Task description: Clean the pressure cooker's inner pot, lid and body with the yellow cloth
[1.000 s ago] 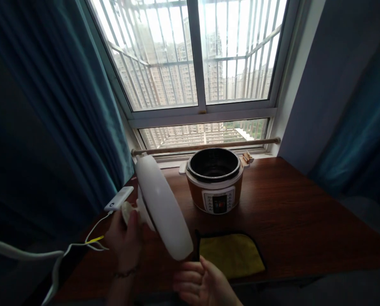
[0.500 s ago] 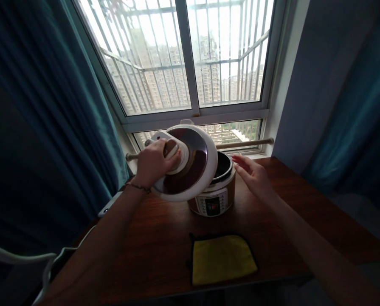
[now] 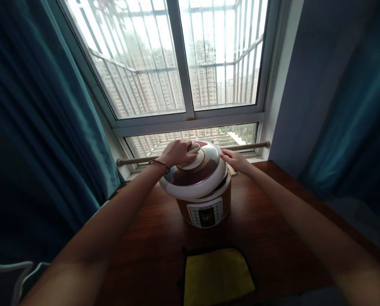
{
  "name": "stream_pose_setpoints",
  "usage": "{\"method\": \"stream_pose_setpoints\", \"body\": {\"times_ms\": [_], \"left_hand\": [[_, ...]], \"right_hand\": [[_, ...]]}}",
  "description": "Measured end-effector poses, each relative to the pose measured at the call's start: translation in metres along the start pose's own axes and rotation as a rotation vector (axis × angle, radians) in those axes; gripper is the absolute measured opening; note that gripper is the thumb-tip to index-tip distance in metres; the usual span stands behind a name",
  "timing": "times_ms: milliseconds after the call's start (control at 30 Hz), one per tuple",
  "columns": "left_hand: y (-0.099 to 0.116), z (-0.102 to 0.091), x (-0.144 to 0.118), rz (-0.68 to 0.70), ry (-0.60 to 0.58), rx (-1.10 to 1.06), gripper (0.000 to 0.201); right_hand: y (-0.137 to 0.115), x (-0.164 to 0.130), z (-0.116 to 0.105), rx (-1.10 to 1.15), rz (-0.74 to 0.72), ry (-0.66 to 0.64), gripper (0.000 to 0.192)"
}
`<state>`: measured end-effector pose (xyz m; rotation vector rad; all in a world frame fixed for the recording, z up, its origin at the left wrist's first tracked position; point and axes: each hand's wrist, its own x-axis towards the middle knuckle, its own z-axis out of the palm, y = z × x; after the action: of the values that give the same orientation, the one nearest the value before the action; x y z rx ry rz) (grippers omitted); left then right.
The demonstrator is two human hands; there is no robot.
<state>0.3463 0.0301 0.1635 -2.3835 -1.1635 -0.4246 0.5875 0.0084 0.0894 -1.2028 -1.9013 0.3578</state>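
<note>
Two bare hands meet at centre frame on the round white-rimmed, dark-topped cooker lid point(image 3: 202, 174), which sits slightly tilted on the orange electric pressure cooker point(image 3: 205, 208). Left hand point(image 3: 177, 153) closes around its knob; right hand point(image 3: 236, 160) touches the rim (fingers extended). Below lies a yellow cloth point(image 3: 217, 276) on the brown wooden table point(image 3: 272, 238).

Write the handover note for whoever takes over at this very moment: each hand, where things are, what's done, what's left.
Left hand: fingers closed on the lid handle.
Right hand: resting open against the lid's right rim.
Lid: on top of the cooker, tilted, with a gap showing at its right side, so not seated.
Yellow cloth: flat on the wooden table, in front of the cooker, untouched.
Done: lid brought onto the pot.
Left: probably level it and seat it.
</note>
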Motion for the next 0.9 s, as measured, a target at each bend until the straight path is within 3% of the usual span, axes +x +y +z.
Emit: {"method": "stream_pose_setpoints", "body": {"times_ms": [433, 900], "left_hand": [[-0.001, 0.039, 0.018, 0.055, -0.056, -0.04, 0.032], [0.004, 0.049, 0.018, 0.057, -0.131, -0.054, 0.038]], "right_hand": [[0.016, -0.002, 0.011, -0.123, 0.132, -0.029, 0.028], [0.034, 0.001, 0.021, -0.224, 0.265, -0.094, 0.03]]}}
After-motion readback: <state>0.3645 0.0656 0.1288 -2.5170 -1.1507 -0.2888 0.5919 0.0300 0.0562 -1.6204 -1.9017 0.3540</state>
